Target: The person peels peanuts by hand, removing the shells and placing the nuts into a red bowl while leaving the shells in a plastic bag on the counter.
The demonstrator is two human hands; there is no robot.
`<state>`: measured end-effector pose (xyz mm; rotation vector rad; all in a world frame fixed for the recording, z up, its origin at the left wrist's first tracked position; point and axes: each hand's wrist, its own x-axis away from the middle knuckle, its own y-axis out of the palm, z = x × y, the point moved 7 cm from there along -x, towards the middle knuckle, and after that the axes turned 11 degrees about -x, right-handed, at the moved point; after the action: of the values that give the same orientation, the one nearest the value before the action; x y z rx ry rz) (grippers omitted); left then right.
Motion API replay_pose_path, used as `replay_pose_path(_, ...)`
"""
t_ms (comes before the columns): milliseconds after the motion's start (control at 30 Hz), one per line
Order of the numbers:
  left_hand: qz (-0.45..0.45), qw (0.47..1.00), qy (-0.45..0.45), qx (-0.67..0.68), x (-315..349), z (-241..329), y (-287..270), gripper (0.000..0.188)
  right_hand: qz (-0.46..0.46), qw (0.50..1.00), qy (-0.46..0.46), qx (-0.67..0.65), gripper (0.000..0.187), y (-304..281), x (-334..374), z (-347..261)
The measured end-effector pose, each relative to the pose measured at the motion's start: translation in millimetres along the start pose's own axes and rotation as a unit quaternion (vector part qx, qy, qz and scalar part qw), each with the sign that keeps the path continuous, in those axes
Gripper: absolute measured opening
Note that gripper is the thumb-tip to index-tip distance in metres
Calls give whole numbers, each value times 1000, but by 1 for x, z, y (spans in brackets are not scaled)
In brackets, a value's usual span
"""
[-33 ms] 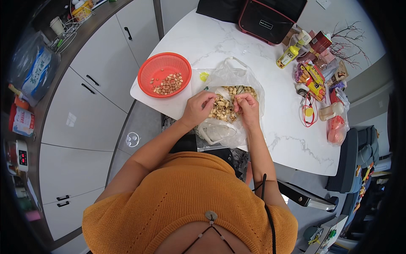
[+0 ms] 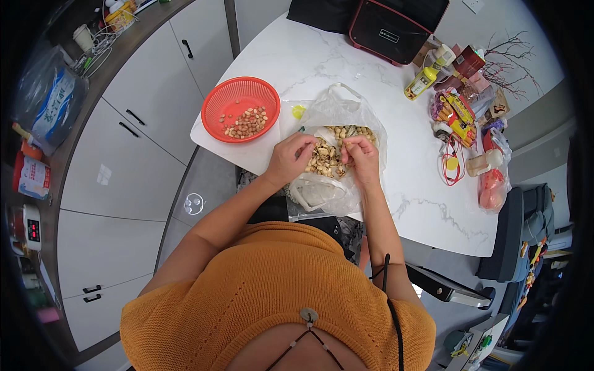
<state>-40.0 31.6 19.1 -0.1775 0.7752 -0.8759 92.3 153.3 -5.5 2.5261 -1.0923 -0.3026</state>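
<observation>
Both my hands are over an open white plastic bag point(image 2: 352, 110) on the table. Peanut shells point(image 2: 326, 159) lie heaped between them, with whole unshelled peanuts point(image 2: 359, 131) behind. My left hand point(image 2: 289, 159) is at the heap's left side, thumb and fingers drawn together in a pinch. At the right side my right hand point(image 2: 361, 156) is closed too, fingertips pressed together. Whatever either pinch holds is too small to make out. Beyond my left hand stands a red plastic basket point(image 2: 213, 99) with shelled peanuts point(image 2: 247, 123) on its bottom.
A black and dark-red appliance point(image 2: 396, 31) stands at the table's back. Along the right edge are a yellow bottle point(image 2: 422, 82), snack packets point(image 2: 456, 117), a red cord point(image 2: 453, 176) and a clear jar point(image 2: 484, 163). White cabinets point(image 2: 124, 179) run along the left.
</observation>
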Motion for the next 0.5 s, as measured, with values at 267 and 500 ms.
replay_pose_path(267,1,1000,3,-6,0,1,-1,13,-26,999,-30,22,16,8,0,3)
replay_pose_path(500,-16,999,-31,18,-2,-2,3,14,-26,978,-138,155,13,9,5,-6)
